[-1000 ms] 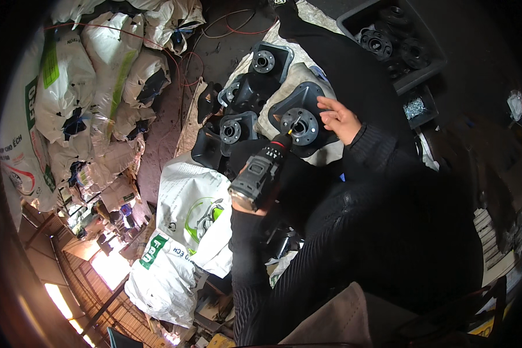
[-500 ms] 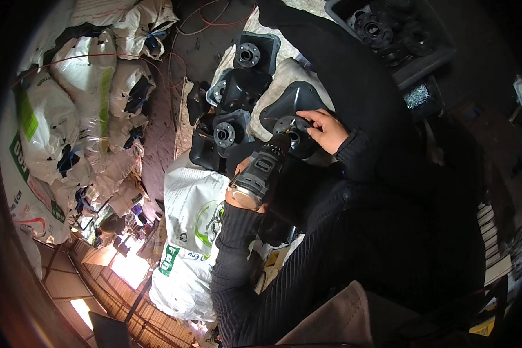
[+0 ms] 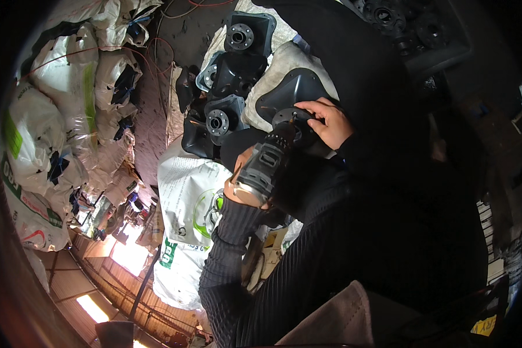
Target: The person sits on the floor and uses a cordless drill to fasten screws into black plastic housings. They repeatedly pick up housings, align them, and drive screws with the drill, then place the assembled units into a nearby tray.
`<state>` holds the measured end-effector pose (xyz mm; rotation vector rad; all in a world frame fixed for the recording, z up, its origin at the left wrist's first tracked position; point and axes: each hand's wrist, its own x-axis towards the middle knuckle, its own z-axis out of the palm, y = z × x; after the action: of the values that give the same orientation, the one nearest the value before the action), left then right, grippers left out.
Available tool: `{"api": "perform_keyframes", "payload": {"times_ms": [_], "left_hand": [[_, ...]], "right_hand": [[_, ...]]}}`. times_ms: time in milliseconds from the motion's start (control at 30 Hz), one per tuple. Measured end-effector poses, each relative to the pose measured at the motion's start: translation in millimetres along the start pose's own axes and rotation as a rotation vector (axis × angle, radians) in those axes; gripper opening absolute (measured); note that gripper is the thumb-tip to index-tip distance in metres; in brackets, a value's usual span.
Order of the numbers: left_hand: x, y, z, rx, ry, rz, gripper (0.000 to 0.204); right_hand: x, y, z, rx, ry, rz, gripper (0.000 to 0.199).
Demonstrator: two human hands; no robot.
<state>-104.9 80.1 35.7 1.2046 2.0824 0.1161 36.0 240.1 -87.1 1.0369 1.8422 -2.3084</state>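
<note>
Drill tip now pressed onto the round hub of the black casting, closer in than half a second ago.
Left hand (image 3: 245,178) grips the drill (image 3: 268,162); right hand (image 3: 329,122) clamps the black casting (image 3: 293,93), which lies on a white sack (image 3: 272,66) beside other castings (image 3: 226,110).

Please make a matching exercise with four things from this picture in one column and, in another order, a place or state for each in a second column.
Things:
1. power drill
2. right hand
3. white sack
4. black flanged part

Places or states:
A. lies at the top, apart from both hands
B. rests on the black part being worked on
C. held in the left hand
D. lies left of the left forearm

Pairs: 1-C, 2-B, 3-D, 4-A
</note>
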Motion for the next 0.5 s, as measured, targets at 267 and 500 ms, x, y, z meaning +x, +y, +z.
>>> {"api": "perform_keyframes", "payload": {"times_ms": [267, 500], "left_hand": [[-36, 26, -5, -0.140, 0.149, -0.072, 0.053], [-109, 66, 43, -0.771, 0.124, -0.230, 0.068]], "right_hand": [[2, 14, 6, 0.052, 0.017, -0.030, 0.039], [12, 30, -3, 0.290, -0.201, 0.104, 0.041]]}}
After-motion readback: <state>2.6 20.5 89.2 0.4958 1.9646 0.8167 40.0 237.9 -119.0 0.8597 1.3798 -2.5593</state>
